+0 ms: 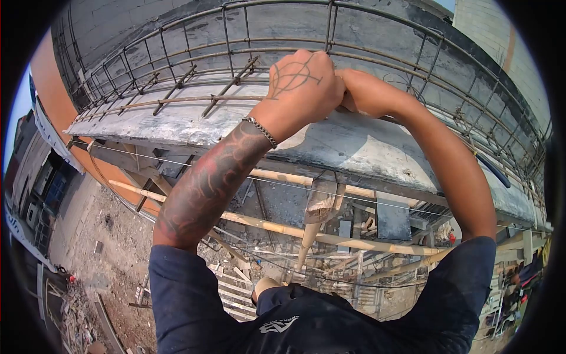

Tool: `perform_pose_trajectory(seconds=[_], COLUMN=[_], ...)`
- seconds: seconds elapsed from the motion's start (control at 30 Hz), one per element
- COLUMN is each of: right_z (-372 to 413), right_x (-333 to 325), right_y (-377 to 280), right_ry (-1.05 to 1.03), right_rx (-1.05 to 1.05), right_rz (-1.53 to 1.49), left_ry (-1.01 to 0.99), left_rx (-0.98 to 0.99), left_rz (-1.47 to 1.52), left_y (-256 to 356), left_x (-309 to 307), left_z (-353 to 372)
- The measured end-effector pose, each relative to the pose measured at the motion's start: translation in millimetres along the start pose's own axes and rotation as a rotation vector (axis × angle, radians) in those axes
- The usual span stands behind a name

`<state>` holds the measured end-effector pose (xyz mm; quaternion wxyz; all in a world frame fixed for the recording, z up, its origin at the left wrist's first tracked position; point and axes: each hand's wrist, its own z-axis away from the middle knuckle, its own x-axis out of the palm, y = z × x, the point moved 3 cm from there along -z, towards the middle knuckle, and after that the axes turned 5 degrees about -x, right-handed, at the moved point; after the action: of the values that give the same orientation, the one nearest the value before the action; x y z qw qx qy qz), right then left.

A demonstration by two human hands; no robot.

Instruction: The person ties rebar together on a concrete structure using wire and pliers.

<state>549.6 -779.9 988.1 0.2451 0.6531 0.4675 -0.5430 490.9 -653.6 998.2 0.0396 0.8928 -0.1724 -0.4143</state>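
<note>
My left hand (pixel 306 82) is closed in a fist at the rebar cage (pixel 229 38), a chain bracelet on its wrist. Pressed against it, my right hand (pixel 361 91) is closed too, with its fingers mostly hidden. Whatever the two hands grip, if anything, is out of sight between them. Behind them run the long bars and upright stirrups of the cage, above a pale, stained ledge (pixel 177 125). Thin loose wire (pixel 396 79) shows just right of my hands. A tool with a dark handle (pixel 493 171) lies on the ledge beyond my right forearm.
Bamboo poles (pixel 265 224) and a wooden post (pixel 311 230) stand below the ledge. A thin string (pixel 354 196) stretches along its front. Far beneath lies ground with rubble and timber scraps (pixel 236 286). A grey wall (pixel 271 23) rises behind the cage.
</note>
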Motion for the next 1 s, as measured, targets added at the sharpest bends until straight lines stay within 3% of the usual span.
perform_pose_trajectory(seconds=[0.03, 0.13, 0.23, 0.4, 0.57, 0.6, 0.67, 0.77, 1.0], right_z=[1.1, 6.0, 4.8, 3.6, 2.4, 0.7, 1.2, 2.5, 3.1], right_x=[-0.7, -3.3, 1.5, 9.3, 15.6, 17.1, 18.0, 14.0, 12.4], right_y=[-3.9, -10.4, -2.7, 5.9, 10.0, 12.8, 10.0, 0.7, -3.8], right_ry=[-0.012, -0.04, -0.122, -0.089, -0.033, -0.032, -0.038, -0.04, -0.087], right_rx=[-0.093, -0.073, 0.041, 0.013, -0.01, -0.021, -0.037, 0.007, 0.002], right_rz=[-0.083, -0.053, 0.009, -0.053, -0.172, -0.161, -0.152, -0.18, -0.077], left_ry=[0.003, 0.08, -0.064, -0.267, -0.104, -0.106, -0.299, -0.347, -0.278], left_rx=[0.003, 0.001, -0.113, -0.181, -0.175, -0.178, -0.333, -0.305, -0.243], left_rz=[-0.009, 0.052, 0.135, 0.394, 0.474, 0.47, 0.339, 0.381, 0.32], left_y=[3.8, 7.8, -0.9, -16.6, -20.5, -20.4, -15.3, -18.6, -23.3], left_x=[1.8, 2.9, 0.1, 12.1, 14.9, 13.8, 6.9, 7.0, 12.7], left_z=[8.0, 20.0, 15.4, 16.0, 32.4, 34.3, 40.2, 44.6, 53.8])
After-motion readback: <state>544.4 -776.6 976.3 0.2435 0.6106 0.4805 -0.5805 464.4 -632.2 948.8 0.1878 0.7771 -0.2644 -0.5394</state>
